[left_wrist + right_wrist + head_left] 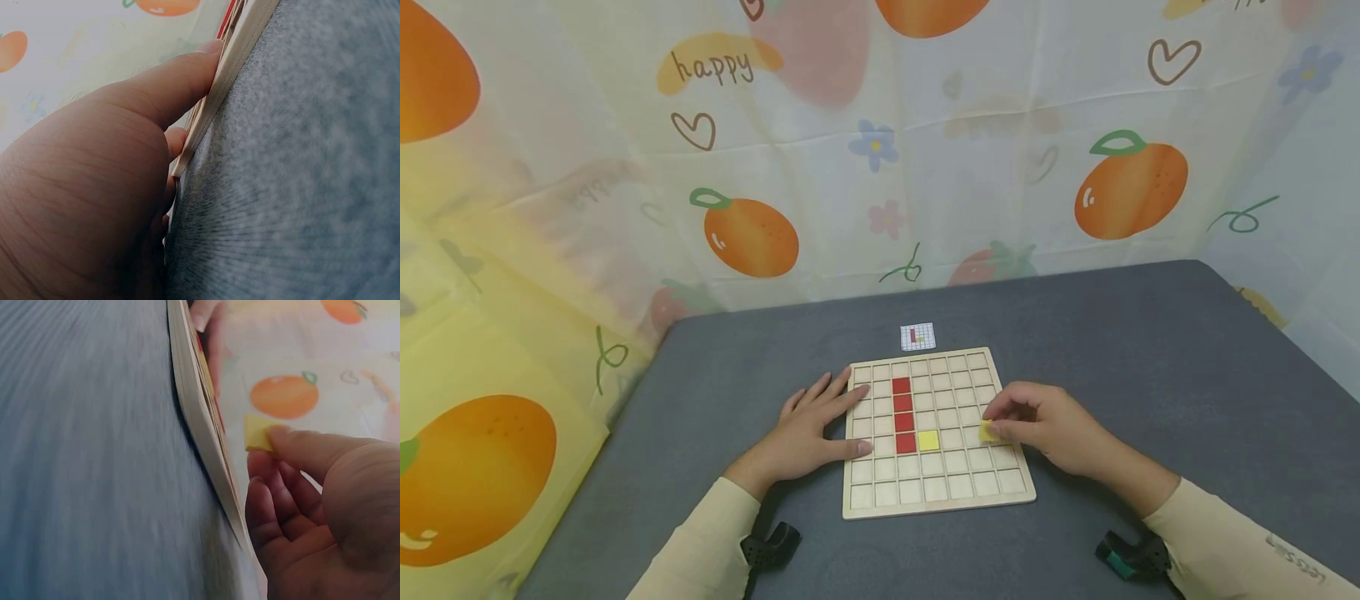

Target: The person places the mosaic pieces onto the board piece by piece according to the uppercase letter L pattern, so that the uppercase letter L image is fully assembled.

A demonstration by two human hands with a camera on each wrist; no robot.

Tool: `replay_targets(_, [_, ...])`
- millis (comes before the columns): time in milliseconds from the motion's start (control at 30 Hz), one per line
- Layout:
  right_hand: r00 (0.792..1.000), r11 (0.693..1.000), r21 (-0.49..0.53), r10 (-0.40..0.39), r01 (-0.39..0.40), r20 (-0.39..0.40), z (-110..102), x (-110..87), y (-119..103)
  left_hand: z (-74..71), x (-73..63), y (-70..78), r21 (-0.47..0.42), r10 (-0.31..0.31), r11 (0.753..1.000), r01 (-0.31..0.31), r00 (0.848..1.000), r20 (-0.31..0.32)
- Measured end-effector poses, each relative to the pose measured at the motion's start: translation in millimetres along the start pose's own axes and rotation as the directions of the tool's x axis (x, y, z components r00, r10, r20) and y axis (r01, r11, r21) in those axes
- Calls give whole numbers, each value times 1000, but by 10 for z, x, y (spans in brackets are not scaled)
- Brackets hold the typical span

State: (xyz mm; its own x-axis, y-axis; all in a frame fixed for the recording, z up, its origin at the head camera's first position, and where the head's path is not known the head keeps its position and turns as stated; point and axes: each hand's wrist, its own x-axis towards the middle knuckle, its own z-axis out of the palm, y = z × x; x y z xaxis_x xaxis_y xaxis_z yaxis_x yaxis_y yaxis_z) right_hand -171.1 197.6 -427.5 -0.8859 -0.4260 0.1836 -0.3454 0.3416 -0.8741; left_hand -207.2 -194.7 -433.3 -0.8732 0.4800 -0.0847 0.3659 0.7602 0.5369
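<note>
A light wooden grid board lies on the table. Several red square tiles form one column in its left half. Right of the lowest red tile sits a yellow square tile in its own cell. My right hand pinches a second yellow tile between thumb and fingers, over the board's right side; the right wrist view shows it raised off the board. My left hand rests on the board's left edge with fingers spread, its thumb on the rim in the left wrist view.
Just beyond the board's far edge lies a small printed card with a grid and a red and yellow pattern. The dark grey table runs back to a fruit-patterned cloth. Black wrist cameras sit at both cuffs.
</note>
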Motion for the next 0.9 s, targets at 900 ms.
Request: replay_targets(900, [992, 962, -245, -110, 122, 61, 370, 252, -85, -16, -5, 9, -6, -7, 1000, 7, 1000, 11])
